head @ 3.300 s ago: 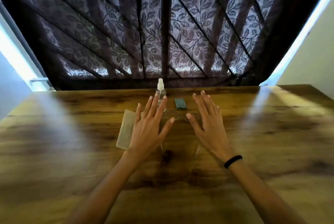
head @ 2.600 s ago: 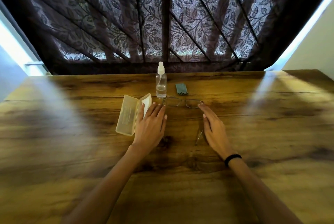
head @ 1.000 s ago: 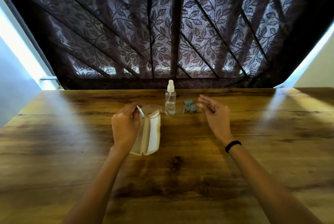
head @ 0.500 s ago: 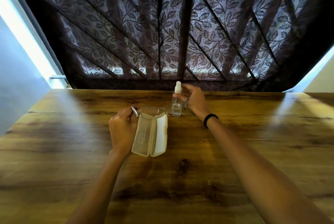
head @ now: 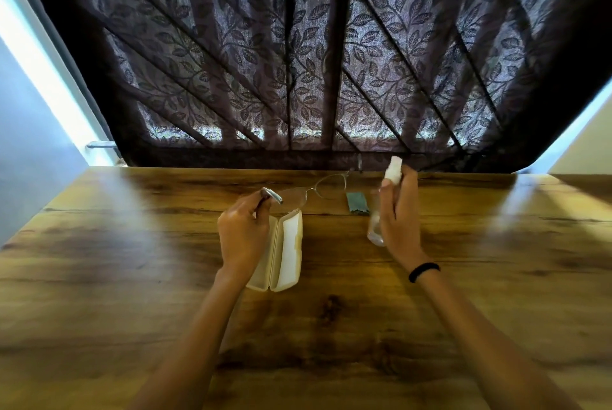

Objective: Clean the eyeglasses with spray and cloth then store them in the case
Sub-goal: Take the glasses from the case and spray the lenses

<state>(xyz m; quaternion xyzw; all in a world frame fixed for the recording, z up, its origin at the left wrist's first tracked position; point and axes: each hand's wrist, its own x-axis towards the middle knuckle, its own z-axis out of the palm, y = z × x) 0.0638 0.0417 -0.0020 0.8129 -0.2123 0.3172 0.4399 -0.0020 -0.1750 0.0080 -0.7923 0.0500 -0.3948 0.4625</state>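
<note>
My left hand pinches one temple of the thin-framed eyeglasses and holds them up over the table, lenses stretching away to the right. My right hand grips the clear spray bottle, lifted off the table, its white nozzle by my index finger and level with the right lens. The cream eyeglass case lies open on the wooden table just right of my left hand. A small folded teal cloth lies on the table between the glasses and the bottle.
A dark leaf-patterned curtain hangs behind the table's far edge. Pale walls flank the table on both sides. A black band circles my right wrist.
My right hand has lifted the spray bottle off the table and carried it right and toward me. The left hand has raised the glasses higher, still holding the temple.
</note>
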